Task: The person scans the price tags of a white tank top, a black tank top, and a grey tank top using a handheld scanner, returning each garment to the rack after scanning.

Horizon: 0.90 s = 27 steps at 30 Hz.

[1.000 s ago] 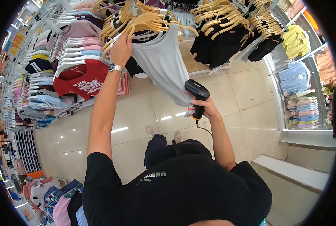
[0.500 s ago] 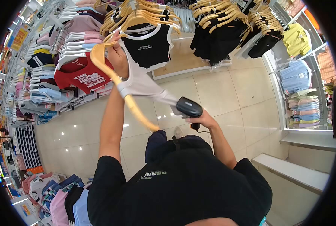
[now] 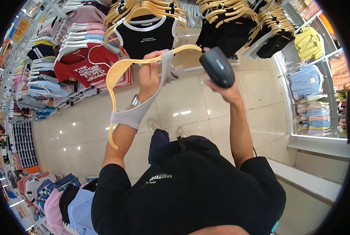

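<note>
My left hand (image 3: 149, 78) is closed around a light wooden hanger (image 3: 119, 69), held up in front of the rack. A light grey garment (image 3: 143, 111) hangs on this hanger and drapes across my left wrist and watch (image 3: 136, 100). My right hand (image 3: 226, 92) grips a black handheld barcode scanner (image 3: 217, 67), raised beside the hanger's right end. Its handle is mostly hidden behind its head. Just beyond my left hand, a black tank top (image 3: 146, 39) with white trim hangs on the rack.
Red printed tops (image 3: 87, 70) on white hangers stand to the left, black garments (image 3: 224, 37) at the back. Shelving with a blue shirt (image 3: 306, 80) lines the right side, near a white ledge (image 3: 304, 180). Folded clothes (image 3: 53, 205) lie at lower left, on a tiled floor (image 3: 190, 102).
The hanger has turned, and my left hand has come down and right with it. My right hand has raised the scanner up and right, away from the grey garment.
</note>
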Motion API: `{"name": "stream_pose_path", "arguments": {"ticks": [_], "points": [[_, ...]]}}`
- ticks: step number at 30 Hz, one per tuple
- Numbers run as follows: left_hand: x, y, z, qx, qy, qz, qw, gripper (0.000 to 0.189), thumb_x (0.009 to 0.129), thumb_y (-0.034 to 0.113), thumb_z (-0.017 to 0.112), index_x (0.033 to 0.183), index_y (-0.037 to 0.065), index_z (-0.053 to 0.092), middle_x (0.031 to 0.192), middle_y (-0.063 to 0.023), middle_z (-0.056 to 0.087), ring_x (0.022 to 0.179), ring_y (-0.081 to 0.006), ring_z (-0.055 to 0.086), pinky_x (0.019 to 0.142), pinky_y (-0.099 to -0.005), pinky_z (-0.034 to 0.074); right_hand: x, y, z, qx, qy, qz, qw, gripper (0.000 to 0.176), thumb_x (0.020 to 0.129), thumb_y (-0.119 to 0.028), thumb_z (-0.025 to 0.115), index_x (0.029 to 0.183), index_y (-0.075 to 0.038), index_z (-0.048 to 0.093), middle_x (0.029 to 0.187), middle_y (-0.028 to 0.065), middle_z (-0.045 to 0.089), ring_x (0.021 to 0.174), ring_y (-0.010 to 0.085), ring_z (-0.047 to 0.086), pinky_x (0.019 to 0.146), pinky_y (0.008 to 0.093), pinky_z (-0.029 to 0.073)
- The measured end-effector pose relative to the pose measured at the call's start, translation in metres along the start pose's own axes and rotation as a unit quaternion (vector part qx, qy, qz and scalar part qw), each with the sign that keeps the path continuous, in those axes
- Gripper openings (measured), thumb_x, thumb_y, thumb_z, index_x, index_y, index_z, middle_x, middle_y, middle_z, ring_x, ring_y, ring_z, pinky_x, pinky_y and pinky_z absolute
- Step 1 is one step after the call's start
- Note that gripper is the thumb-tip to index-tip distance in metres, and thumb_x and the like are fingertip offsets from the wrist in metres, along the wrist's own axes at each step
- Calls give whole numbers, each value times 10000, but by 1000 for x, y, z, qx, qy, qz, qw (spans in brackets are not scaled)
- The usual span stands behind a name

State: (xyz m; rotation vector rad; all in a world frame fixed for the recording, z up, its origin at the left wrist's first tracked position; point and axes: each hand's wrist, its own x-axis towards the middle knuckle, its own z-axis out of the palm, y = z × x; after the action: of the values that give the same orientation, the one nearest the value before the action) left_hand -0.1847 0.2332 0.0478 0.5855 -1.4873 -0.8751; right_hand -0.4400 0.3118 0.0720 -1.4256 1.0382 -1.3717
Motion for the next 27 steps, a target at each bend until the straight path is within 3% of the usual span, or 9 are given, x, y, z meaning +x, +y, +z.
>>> {"name": "stream_pose_path", "arguments": {"ticks": [2,8,9,13,16,19,22,26,27], "points": [[-3,12,0,36,-25,18,999,466,1078,387,383,1219,-23,552,1210,-164,659,1123,-236,634,993,-344,468,22,-25,7,-38,-6,-82,996,795,714,-76,874,1397,4,476,1251,98,615,1139,154,574,1015,306,434],[-10,7,-19,73,-89,22,993,359,1059,319,460,1188,23,617,1266,-159,605,1175,-295,568,1022,-398,419,60,-42,22,-200,-231,-18,952,796,685,-150,892,1363,15,508,1258,146,611,1111,224,600,987,340,462],[-8,6,-23,95,-103,50,989,364,1057,324,463,1188,22,619,1263,-157,606,1185,-302,559,1030,-408,411,65,-38,28,-214,-240,-59,945,667,711,-101,876,1287,3,555,1143,83,652,999,136,575,911,291,473],[-6,-1,-35,71,-150,38,985,378,1042,329,497,1204,17,635,1309,-156,570,1227,-325,528,1059,-434,386,82,-45,43,-174,-322,12,930,566,719,-101,872,1202,7,598,1026,63,683,905,141,609,858,310,504],[4,-3,-48,29,-196,3,980,343,1024,271,547,1224,6,630,1344,-150,543,1233,-310,529,1056,-413,398,83,-48,50,-115,-273,165,941,513,737,-124,850,1178,8,624,987,76,706,882,144,632,836,294,506],[22,-3,-63,35,-228,-3,973,348,1017,217,570,1291,2,580,1293,-126,599,1205,-285,572,1035,-381,430,91,-21,44,-61,-237,135,960,400,749,-70,832,1095,-7,642,921,26,700,809,102,629,776,281,515],[36,5,-92,-110,-217,-272,931,351,1023,195,560,1328,20,561,1291,-111,621,1184,-279,606,1011,-371,464,96,-11,48,-2,-165,103,981,382,746,-26,811,1088,-9,643,911,30,689,826,109,631,782,290,515],[42,-47,-181,-430,-221,-357,799,732,1048,572,285,1348,-54,518,1368,-221,565,1223,-348,590,1026,-452,476,118,-7,42,-11,-119,74,990,402,731,-1,795,1102,-12,641,919,38,680,860,118,631,798,287,505],[49,-42,-194,-484,-214,-313,789,838,1013,642,239,1363,-78,490,1378,-244,549,1230,-363,583,1031,-475,470,124,-8,43,-12,-107,67,992,405,728,1,793,1103,-13,641,919,39,680,861,120,632,796,286,505]]}}
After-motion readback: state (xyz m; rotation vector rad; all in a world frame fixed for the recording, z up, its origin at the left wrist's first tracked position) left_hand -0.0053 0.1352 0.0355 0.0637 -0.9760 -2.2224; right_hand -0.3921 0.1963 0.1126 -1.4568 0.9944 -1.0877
